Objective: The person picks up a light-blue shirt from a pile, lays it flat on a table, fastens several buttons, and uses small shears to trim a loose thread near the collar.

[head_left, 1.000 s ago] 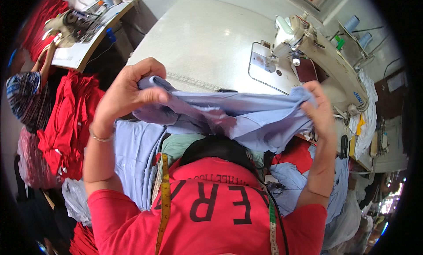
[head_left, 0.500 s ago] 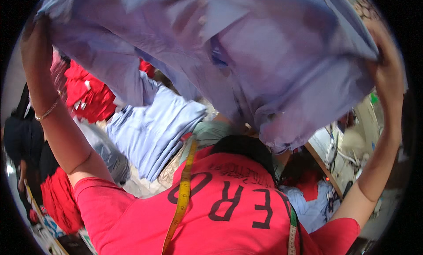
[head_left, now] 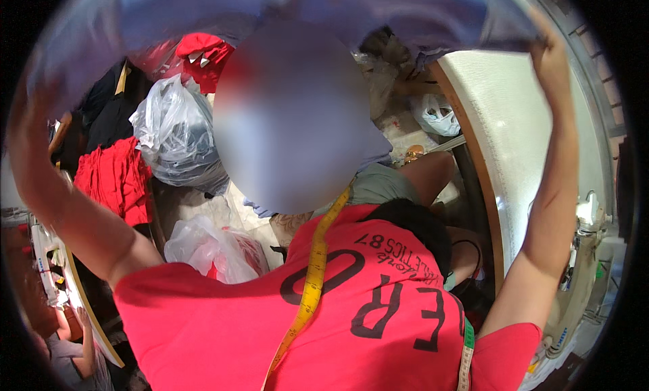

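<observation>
Two grips to report on, one at each side of the view. Finds right grip [head_left: 546, 45] clamped on an edge of blue cloth [head_left: 412, 12]; cannot tell state of left grip [head_left: 37, 100], too dark and blurred against the same cloth. Locates blue cloth across the top of the view, raised since a second ago from low before the desk [head_left: 517, 134] to overhead. Notes also a turn leftward, putting desk at right. Judges this as handling in the air, clear of desk.

Passing to containers, counts three plastic bags. Sees large clear bag [head_left: 177, 131] bulging with dark contents, kind unreadable; just beside, red garments [head_left: 116, 180], unbagged. Closer to red shirt [head_left: 365, 350], sees whitish bag [head_left: 191, 241] with red showing through. Near edge of desk, sees small white bag [head_left: 438, 115]; cannot make out contents. Cannot inspect middle of view, blurred out
</observation>
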{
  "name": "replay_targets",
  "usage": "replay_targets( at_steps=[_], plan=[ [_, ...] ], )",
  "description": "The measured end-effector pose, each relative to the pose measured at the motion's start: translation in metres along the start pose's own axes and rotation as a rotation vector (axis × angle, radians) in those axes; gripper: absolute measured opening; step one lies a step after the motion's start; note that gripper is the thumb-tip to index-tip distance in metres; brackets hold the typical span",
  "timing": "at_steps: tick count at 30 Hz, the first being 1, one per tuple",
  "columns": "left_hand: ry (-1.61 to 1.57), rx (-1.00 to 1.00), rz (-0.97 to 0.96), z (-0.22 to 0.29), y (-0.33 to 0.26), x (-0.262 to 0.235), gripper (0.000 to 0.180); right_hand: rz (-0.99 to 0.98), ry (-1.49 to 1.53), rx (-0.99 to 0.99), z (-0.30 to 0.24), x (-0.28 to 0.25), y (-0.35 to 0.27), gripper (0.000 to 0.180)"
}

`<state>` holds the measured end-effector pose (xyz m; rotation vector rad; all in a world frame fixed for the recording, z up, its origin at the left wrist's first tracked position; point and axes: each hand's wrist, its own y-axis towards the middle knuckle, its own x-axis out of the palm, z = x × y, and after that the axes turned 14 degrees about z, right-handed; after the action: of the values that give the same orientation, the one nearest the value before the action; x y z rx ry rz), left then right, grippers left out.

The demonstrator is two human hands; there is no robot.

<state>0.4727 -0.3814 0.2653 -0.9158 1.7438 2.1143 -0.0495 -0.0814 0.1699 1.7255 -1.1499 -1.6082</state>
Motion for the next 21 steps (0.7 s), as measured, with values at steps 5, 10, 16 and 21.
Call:
replay_targets(
  at_steps=[5, 10, 16, 21],
  plan=[
    [-0.374, -0.205, -0.402, 0.076, -0.137, -0.006, 0.033, -0.437, 0.485, 0.208, -0.051, 0.020, -0.114, 0.026],
    [-0.798, -0.514, -1.179, 0.097, -0.170, 0.061, 0.023, -0.837, 0.402, 0.239, -0.068, 0.029, -0.185, 0.026],
    [-0.844, -0.881, -1.262, 0.058, -0.238, 0.124, 0.021, -0.872, 0.285, 0.413, -0.042, 0.074, -0.226, 0.015],
    [-0.816, -1.456, -0.633, -0.045, -0.241, 0.180, 0.020, -0.680, 0.465, 0.840, -0.034, 0.181, -0.170, 0.020]
  ],
)
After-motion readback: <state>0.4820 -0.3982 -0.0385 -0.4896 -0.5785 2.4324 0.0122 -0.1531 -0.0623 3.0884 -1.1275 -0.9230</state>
